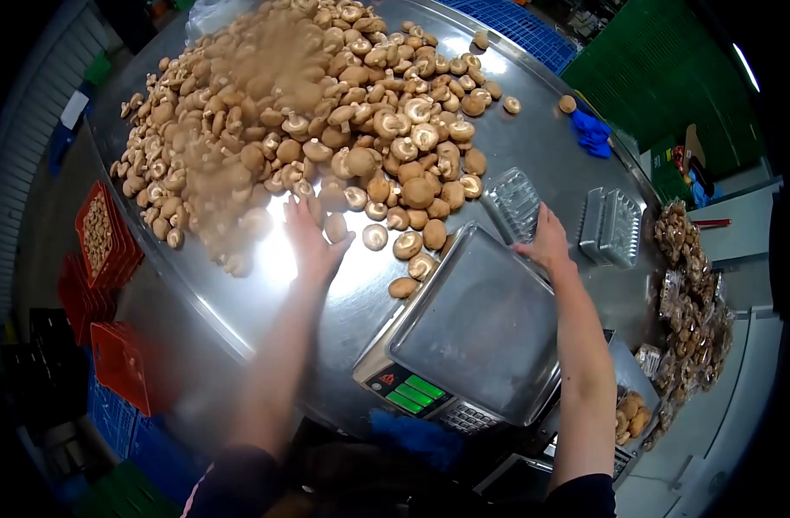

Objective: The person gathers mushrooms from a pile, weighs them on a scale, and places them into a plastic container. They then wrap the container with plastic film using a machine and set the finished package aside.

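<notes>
A large heap of brown mushrooms (360,95) covers the far and left part of a shiny metal table (343,319). At the heap's near edge, my left hand (313,242) reaches in with its fingers and thumb apart. One loose mushroom (335,227) lies between its thumb and fingers. My right hand (550,244) has its thumb and fingers around the near corner of a clear plastic tray (511,203), just past the scale's far edge. The weighing scale (477,324) has a bare metal plate and a lit green display (415,394).
More clear trays (610,226) stand at the right. Bagged mushrooms (692,302) lie along the right edge, with a packed tray of mushrooms (632,417) nearer me. A blue glove (591,132) rests by the far rim. Red crates (121,367) stand left of the table.
</notes>
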